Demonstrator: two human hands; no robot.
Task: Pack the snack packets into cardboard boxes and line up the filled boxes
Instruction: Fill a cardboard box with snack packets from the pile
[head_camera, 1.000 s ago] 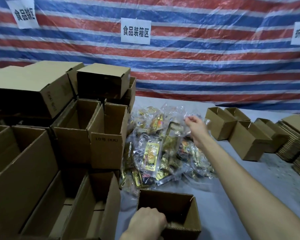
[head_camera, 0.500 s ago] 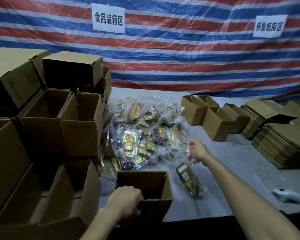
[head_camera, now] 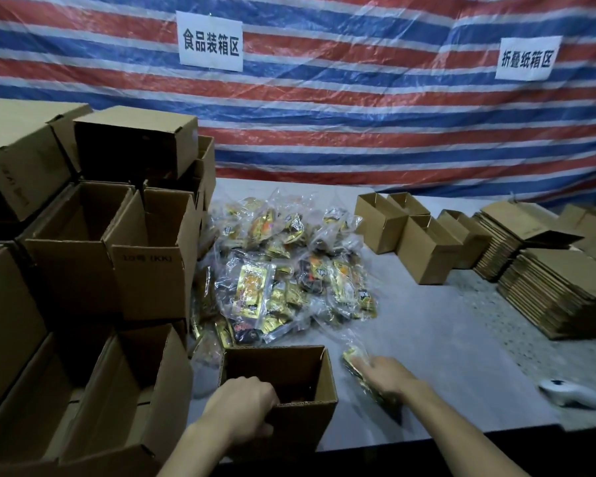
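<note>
A small open cardboard box [head_camera: 310, 366] stands at the table's near edge. My left hand [head_camera: 245, 404] grips its near left rim, fingers curled over the edge. Just right of the box, my right hand [head_camera: 382, 373] holds a gold snack packet [head_camera: 365, 380] in clear wrap, low over the table. A heap of similar snack packets [head_camera: 283, 273] lies behind the box in the middle of the table.
Open and closed cardboard boxes [head_camera: 83, 256] are stacked at the left. Several small open boxes [head_camera: 410, 232] and piles of flat folded cartons [head_camera: 561, 287] sit at the right. A white tape dispenser [head_camera: 568, 394] lies near the front right edge. A striped tarp hangs behind.
My right hand took a packet from the heap and has brought it toward me, down beside the small box. My left hand has stayed on the box rim.
</note>
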